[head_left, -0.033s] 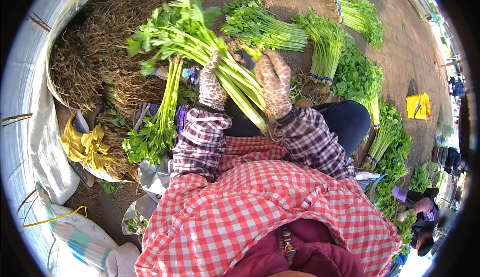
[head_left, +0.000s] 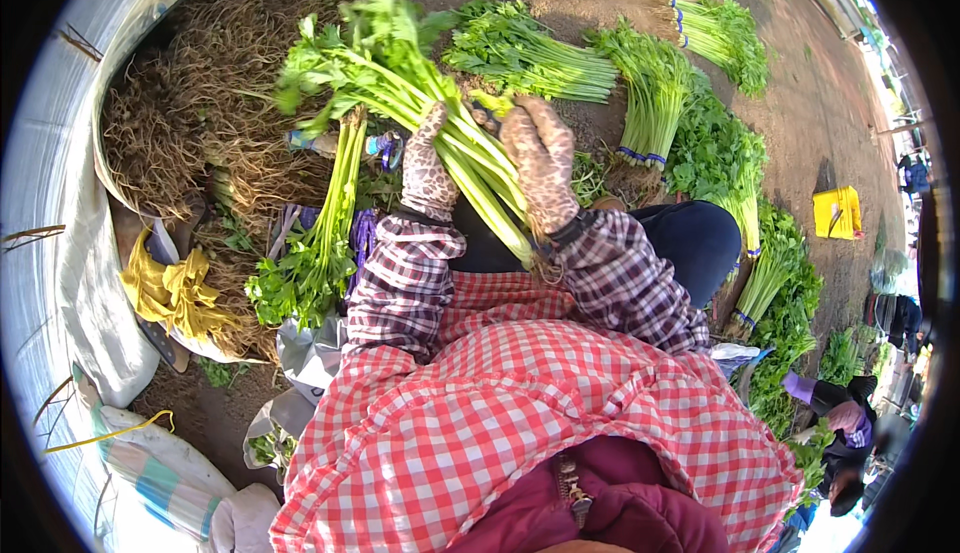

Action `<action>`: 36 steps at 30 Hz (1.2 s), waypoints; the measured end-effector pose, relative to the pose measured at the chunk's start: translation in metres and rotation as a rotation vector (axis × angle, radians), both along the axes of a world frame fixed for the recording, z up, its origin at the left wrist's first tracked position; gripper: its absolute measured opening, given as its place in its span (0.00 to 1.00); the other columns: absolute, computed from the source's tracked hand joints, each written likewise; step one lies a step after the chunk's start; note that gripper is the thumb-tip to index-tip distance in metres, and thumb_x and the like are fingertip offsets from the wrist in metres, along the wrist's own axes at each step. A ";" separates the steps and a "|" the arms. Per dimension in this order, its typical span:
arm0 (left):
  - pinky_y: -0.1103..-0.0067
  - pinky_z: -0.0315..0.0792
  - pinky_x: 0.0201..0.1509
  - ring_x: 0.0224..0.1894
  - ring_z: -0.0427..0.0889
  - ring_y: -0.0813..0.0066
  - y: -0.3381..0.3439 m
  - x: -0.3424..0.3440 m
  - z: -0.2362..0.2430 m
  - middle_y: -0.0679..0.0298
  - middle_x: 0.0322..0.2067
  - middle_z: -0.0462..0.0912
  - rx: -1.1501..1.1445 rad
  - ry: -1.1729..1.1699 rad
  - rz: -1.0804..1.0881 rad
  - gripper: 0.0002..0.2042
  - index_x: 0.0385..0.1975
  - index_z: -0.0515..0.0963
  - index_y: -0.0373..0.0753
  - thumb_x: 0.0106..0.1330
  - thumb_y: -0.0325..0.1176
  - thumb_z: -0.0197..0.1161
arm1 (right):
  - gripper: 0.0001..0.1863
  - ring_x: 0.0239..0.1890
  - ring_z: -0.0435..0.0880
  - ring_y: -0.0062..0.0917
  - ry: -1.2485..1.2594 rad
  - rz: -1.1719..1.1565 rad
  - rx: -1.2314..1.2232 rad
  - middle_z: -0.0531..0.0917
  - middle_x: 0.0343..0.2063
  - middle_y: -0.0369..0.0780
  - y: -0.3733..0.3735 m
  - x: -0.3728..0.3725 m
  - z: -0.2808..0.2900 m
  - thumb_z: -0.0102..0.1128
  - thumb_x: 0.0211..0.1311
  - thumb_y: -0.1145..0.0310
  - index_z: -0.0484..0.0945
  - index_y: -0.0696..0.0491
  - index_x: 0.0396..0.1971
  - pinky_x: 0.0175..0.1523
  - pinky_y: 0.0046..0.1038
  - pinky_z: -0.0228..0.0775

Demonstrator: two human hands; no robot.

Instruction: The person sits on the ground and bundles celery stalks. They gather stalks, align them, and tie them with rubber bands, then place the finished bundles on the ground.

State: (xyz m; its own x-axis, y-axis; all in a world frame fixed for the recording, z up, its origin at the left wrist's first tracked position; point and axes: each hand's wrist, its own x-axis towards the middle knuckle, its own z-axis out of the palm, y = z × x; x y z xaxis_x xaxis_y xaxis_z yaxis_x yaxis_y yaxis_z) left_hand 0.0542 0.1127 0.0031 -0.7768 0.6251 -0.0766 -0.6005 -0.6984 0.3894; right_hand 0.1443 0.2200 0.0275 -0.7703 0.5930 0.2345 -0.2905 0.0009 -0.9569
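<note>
Slanting across my lap is a loose bunch of celery (head_left: 472,158), leaves at the upper left and root ends toward my apron. My left hand (head_left: 428,171), in a spotted glove, is wrapped round the stalks from the left. On the other side my right hand (head_left: 540,158), gloved alike, is closed, its fingertips at a yellowish-green celery leaf (head_left: 492,104) beside the bunch; its wrist is close to the root ends. Just left of my left hand, another celery bunch (head_left: 338,213) lies leaves down over purple ties (head_left: 363,238).
Tied celery bunches (head_left: 650,103) lie in a curve ahead and to my right. A heap of rooty, brown plants (head_left: 200,83) fills the left, with a yellow cloth (head_left: 180,288) below. A yellow container (head_left: 837,213) stands far right; another person (head_left: 845,418) is lower right.
The celery's leafy top has shifted slightly right. My right hand has moved a little up and left, and the yellowish leaf at its fingertips has moved left.
</note>
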 end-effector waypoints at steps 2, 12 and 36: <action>0.71 0.80 0.50 0.44 0.84 0.65 0.003 0.001 -0.004 0.57 0.43 0.84 -0.186 -0.052 0.097 0.12 0.48 0.78 0.36 0.71 0.34 0.59 | 0.11 0.33 0.73 0.14 -0.018 0.018 0.185 0.78 0.32 0.30 -0.009 -0.014 0.008 0.59 0.70 0.72 0.78 0.59 0.49 0.37 0.19 0.69; 0.68 0.76 0.44 0.36 0.76 0.67 -0.001 -0.015 -0.013 0.58 0.33 0.76 0.036 -0.023 0.129 0.10 0.42 0.71 0.34 0.75 0.36 0.54 | 0.09 0.27 0.76 0.19 -0.404 0.168 0.213 0.80 0.29 0.36 0.028 0.064 0.047 0.55 0.73 0.66 0.78 0.57 0.42 0.34 0.23 0.70; 0.66 0.80 0.53 0.43 0.84 0.58 -0.011 -0.002 -0.009 0.52 0.40 0.83 -0.203 -0.123 0.185 0.11 0.41 0.78 0.31 0.58 0.24 0.61 | 0.15 0.39 0.83 0.44 -0.448 -0.015 1.002 0.83 0.34 0.47 0.013 -0.009 0.019 0.70 0.54 0.63 0.80 0.53 0.40 0.46 0.44 0.73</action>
State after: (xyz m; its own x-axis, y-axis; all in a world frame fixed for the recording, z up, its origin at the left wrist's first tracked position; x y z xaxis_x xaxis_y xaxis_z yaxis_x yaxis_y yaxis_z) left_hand 0.0524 0.1019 -0.0059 -0.8530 0.4364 -0.2862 -0.5218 -0.7158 0.4640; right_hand 0.1355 0.2333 0.0465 -0.9002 0.3001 0.3155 0.0901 0.8373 -0.5392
